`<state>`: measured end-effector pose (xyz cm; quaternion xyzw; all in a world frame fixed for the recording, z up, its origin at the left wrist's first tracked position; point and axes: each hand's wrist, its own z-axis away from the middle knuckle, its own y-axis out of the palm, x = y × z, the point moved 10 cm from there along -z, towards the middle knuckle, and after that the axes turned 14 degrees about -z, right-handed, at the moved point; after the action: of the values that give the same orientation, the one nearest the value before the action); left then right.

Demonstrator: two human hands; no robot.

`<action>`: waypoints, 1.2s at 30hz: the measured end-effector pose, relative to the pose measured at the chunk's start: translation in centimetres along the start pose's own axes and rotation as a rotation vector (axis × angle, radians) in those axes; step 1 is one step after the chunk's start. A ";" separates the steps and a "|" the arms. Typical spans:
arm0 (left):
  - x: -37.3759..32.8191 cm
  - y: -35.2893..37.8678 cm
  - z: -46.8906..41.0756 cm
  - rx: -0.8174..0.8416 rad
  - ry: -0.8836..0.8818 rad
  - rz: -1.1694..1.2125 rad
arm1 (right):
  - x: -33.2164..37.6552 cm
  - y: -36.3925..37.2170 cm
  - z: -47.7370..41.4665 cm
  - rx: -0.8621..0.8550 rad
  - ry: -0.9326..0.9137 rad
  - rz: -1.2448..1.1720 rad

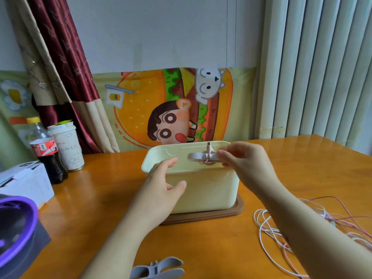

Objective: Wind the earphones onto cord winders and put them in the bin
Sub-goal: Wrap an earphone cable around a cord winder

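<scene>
Watching from my end, I see the right hand (239,160) pinching a grey winder (194,157) by one end. A pink earphone (209,152) is wrapped round the winder's middle, with its plug standing up. The winder hangs over the open bin (201,190), about level with the rim and not yet inside. The left hand (163,186) holds the bin at its near left corner, fingers hooked over the rim and thumb pressed on the outer wall. The cream bin stands on a brown lid (201,218), which lies flat on the table (100,198).

The table is glossy orange wood. At its near edge, below the left forearm, lies a second winder (159,267), bare. To the right a loose tangle of white and pink cords (281,238) spreads over the wood, partly hidden by the right forearm. At the far left stand a bottle (47,150) of cola with a yellow cap and a paper cup (67,146) just beside it; I cannot tell whether they touch. Nearer to me sits a white box (24,182). At the left edge of the view is a dark thing with a purple rim (14,224), too blurred to name.

Behind the table a cartoon cloth (171,105) with a burger print hangs along the lower wall (161,27). A dark red and beige curtain (66,67) falls at the left, and a white ribbed panel (322,67) stands at the right.
</scene>
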<state>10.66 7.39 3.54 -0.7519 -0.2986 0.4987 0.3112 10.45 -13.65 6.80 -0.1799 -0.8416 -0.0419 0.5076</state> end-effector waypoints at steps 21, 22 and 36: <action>-6.2 -0.2 1.9 -0.171 0.311 -0.122 | -2.0 -7.2 6.3 0.411 0.053 0.632; -7.9 0.9 2.6 -0.117 0.356 -0.139 | -2.5 -7.8 7.1 0.451 0.084 0.659; -15.2 18.4 9.8 0.591 0.641 -0.576 | -5.3 -13.0 15.0 0.840 0.323 0.754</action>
<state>-0.88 -14.04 -4.97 -0.6340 -0.2296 0.2007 0.7106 -4.44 -23.34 -3.61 -0.2415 -0.5761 0.4518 0.6370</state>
